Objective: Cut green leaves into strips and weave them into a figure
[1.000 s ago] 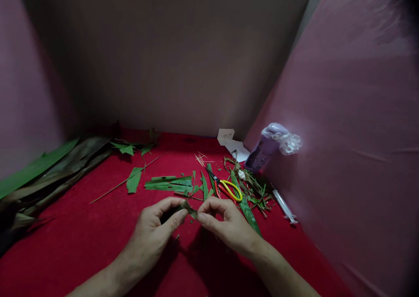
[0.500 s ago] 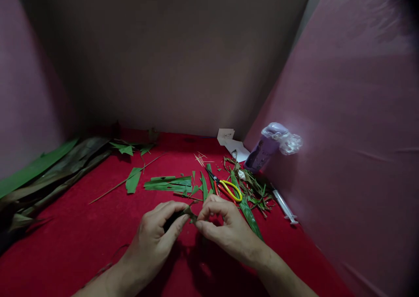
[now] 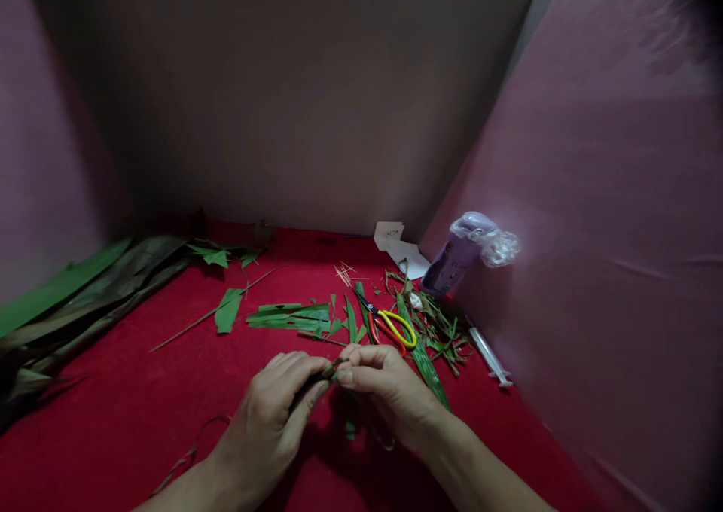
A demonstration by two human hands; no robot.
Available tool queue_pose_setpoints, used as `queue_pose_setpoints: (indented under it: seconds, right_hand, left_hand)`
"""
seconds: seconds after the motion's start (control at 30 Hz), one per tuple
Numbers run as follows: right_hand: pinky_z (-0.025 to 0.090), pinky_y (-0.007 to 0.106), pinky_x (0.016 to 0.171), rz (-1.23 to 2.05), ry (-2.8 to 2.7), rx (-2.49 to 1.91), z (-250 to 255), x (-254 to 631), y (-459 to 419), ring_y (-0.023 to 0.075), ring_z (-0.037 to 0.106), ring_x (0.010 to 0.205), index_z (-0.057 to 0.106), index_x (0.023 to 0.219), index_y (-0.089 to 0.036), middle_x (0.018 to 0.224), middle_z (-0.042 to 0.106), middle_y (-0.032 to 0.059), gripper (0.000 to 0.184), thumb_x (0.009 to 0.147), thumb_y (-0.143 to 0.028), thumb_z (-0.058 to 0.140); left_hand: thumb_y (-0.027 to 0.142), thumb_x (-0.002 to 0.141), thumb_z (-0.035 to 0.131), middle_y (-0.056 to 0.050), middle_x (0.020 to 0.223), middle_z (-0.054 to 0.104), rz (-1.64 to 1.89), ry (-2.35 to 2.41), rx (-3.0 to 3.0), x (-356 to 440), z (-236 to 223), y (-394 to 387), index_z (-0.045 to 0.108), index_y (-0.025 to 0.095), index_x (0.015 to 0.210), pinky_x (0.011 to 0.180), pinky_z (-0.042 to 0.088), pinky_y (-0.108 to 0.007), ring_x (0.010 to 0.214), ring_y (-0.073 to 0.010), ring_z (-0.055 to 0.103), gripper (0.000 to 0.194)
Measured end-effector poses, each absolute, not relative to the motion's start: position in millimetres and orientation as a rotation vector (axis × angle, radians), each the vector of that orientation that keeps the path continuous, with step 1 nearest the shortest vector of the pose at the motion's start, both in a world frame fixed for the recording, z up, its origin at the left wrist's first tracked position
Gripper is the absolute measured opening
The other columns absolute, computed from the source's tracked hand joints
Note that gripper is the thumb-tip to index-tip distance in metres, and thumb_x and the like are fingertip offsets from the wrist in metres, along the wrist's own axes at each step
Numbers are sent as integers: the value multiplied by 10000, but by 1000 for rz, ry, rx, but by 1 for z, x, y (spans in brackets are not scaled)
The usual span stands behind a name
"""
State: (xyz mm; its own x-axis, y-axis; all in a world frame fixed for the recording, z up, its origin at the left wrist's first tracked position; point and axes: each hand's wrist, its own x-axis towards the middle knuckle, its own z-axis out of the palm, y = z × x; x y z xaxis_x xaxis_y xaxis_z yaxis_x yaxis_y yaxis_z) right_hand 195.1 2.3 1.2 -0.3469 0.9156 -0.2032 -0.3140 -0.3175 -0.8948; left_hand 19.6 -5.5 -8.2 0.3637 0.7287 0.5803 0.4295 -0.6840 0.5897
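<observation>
Because the leaf piece (image 3: 329, 374) looks thin, light and easily torn, pinching its ends seems best; the left hand (image 3: 281, 400) and right hand (image 3: 389, 388), fingertips nearly closed, grip it between them above the red cloth (image 3: 141, 406).

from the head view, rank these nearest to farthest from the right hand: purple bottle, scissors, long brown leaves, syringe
1. Scissors, just beyond the right hand
2. Syringe, to its right
3. Purple bottle, farther back on the right
4. Long brown leaves, at the far left
</observation>
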Motion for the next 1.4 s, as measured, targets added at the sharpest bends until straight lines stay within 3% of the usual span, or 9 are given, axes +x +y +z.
queue_pose_setpoints:
  seconds: [0.17,0.43,0.6,0.73,0.9,1.13,1.3,1.4]
  right_hand:
    - [296,203,487,1890,-901,-957,0,194,1,76,416,504,632,625,-129,568,530,-30,139,636,-205,748]
    - [320,205,542,1871,-929,-961,3,193,1,82,438,547,648,642,-120,588,547,-19,146,660,-240,728]
    - [338,221,559,1592,-1106,-1046,14,192,-2,99,463,580,623,658,-148,654,553,-12,180,717,-308,682]
    - [345,238,608,1283,-1301,-1064,15,193,-1,113,434,642,588,619,-165,675,487,-19,183,764,-265,640]
    - [374,279,686,1026,-1478,-1040,10,194,-1,146,466,729,584,662,-179,738,490,-1,144,802,-211,596]
    - [402,347,796,597,-1722,-948,15,197,-6,182,514,838,642,833,-210,848,525,32,81,830,-162,577]
    - [387,401,904,611,-1853,-979,28,194,-4,227,497,1015,643,967,-234,1045,523,69,162,809,-203,626]
    - [368,412,936,639,-1946,-956,36,187,0,235,475,1079,644,948,-238,1084,523,66,196,762,-189,681]
  left_hand:
    - [102,847,532,-1,814,663,1244,1023,2290,20,-11,-5,556,222,951,658,483,-245,721,-145,617,160]
    - [176,817,562,7,715,655,1111,1070,1877,23,-7,-8,644,202,803,628,445,-222,658,-138,592,87]
    - [255,695,688,42,577,575,926,1089,1223,26,2,-3,654,168,662,519,377,-174,536,-88,478,99]
    - [284,649,745,58,563,556,885,1121,940,22,2,0,640,170,700,495,349,-155,505,-64,447,163]
    - [293,618,776,60,545,561,825,1065,851,20,4,2,631,164,719,466,337,-148,472,-55,454,218]
    - [294,604,752,57,443,539,747,943,888,19,13,3,574,157,602,411,279,-162,399,-56,419,224]
    - [278,627,722,54,445,543,732,944,968,18,17,0,580,152,597,420,262,-171,409,-60,414,193]
    - [268,646,730,59,473,536,754,934,999,17,17,-1,596,148,600,441,277,-170,441,-60,416,186]
